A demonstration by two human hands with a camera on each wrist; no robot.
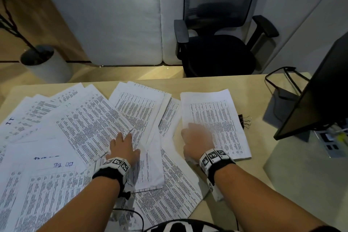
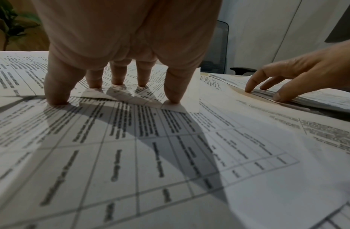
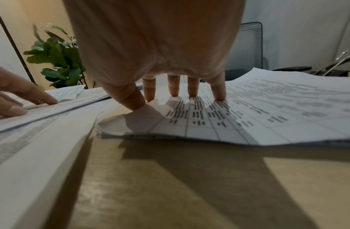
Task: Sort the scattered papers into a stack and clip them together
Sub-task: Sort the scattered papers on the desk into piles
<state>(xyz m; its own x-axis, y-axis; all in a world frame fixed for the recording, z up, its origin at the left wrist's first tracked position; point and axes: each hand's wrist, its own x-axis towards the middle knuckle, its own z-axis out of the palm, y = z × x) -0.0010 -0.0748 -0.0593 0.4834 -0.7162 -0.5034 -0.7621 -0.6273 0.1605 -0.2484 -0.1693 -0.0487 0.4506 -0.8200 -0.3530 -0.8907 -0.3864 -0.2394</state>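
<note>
Both hands are working flat on the desk (image 1: 216, 83). The right hand (image 1: 197, 140) is pressing down on a small pile of sheets (image 1: 224, 117) at the right side of the desk, its fingers (image 3: 219, 91) straight and slightly spread, thumb tip at the pile's near-left edge; nothing is being pinched. Likely purpose: it is pinning the pile so it does not slide while more sheets arrive. The left hand (image 1: 123, 149) is resting with straight, spread fingers (image 2: 174, 86) on the loose papers (image 1: 90, 128) fanned over the left and middle of the desk, probably readying one sheet to be dragged toward the pile.

The pile's long axis is running from the person toward the far edge, tilted slightly left at the top, print facing up. The loose sheets are pointing many ways, overlapping. A binder clip (image 1: 244, 121) is lying just beside the pile's right edge, unused; clipping is judged a later step.
</note>
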